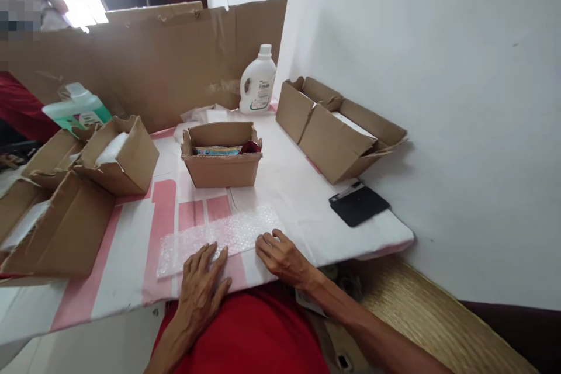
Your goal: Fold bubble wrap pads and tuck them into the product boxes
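Note:
A sheet of bubble wrap [219, 236] lies flat on the white and pink table cover [298, 198], near the front edge. My left hand [202, 281] rests flat on its near edge with the fingers stretched out. My right hand [283, 257] lies at the sheet's right end with the fingers curled down onto the edge. Behind the sheet stands an open cardboard box [221, 155] with packets and a dark red item inside.
Several open cardboard boxes [116, 155] stand at the left, two more [337, 128] at the right by the wall. A white detergent bottle [258, 82] stands at the back before a cardboard screen [166, 58]. A black pouch [358, 204] lies at the right. Another person's red sleeve [20, 108] shows far left.

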Demonstrator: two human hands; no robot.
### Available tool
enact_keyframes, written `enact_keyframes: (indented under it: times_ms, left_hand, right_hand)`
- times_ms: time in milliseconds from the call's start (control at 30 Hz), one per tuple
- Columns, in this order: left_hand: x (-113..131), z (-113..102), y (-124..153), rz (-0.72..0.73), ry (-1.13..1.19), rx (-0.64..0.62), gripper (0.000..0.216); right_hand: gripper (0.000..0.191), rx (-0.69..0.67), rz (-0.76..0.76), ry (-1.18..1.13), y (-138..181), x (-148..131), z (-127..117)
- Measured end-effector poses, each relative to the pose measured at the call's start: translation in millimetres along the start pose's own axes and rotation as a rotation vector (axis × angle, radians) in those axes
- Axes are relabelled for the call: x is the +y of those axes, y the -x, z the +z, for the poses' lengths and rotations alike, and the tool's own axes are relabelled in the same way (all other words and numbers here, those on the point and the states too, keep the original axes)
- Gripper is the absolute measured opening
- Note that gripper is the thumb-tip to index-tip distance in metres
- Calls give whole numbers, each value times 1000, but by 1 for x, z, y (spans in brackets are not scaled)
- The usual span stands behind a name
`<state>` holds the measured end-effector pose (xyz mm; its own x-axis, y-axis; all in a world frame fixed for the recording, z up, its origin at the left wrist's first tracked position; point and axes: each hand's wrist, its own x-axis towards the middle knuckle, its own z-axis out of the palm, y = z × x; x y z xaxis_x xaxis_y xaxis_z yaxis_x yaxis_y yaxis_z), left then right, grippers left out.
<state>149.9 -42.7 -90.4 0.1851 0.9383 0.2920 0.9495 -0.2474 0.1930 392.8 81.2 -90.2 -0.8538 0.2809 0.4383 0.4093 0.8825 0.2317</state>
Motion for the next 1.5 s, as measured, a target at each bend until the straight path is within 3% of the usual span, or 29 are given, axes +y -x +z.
enact_keyframes:
  times_ms: [133, 267, 500, 733, 833, 967, 1100, 1233, 1333, 1433, 1500]
  left_hand:
    - [2, -10, -1, 86, 128, -23, 60]
    - [-13, -23, 12, 152, 62, 44, 54]
    - [-51, -31, 47, 135, -65, 105, 49]
    - [-76, -33, 38, 320, -69, 85, 46]
    - [-82, -38, 35, 334, -65, 62, 49]
    - [-81, -40, 31, 340, -80, 78, 41]
    - [-69, -43, 20, 338, -46, 145, 30]
    - [-50, -55, 7, 302, 95, 153, 24]
    - [-45, -67, -2, 122, 263, 56, 40]
    - [-51, -70, -12, -107, 478, -149, 71]
    - [-56, -63, -19, -218, 599, -253, 70]
  right_hand:
    - [25, -34, 83, 33, 14, 19, 0]
    - [18, -124, 182, 5, 23, 28, -8]
    - [15, 33, 363, -173, -5, -9, -11]
    - [23, -15, 460, -212, -6, -13, 11]
    - [26, -6, 447, -219, -13, -23, 7]
    - [23, 0, 287, -318, -43, -58, 2]
    - [16, -27, 165, -413, -74, -88, 6]
    - [12, -38, 178, -462, -76, -96, 10]
    - [8, 34, 338, -634, -60, -98, 7]
    - [13, 201, 692, -964, -42, -100, 0]
    - [26, 282, 935, -1127, -34, -99, -5]
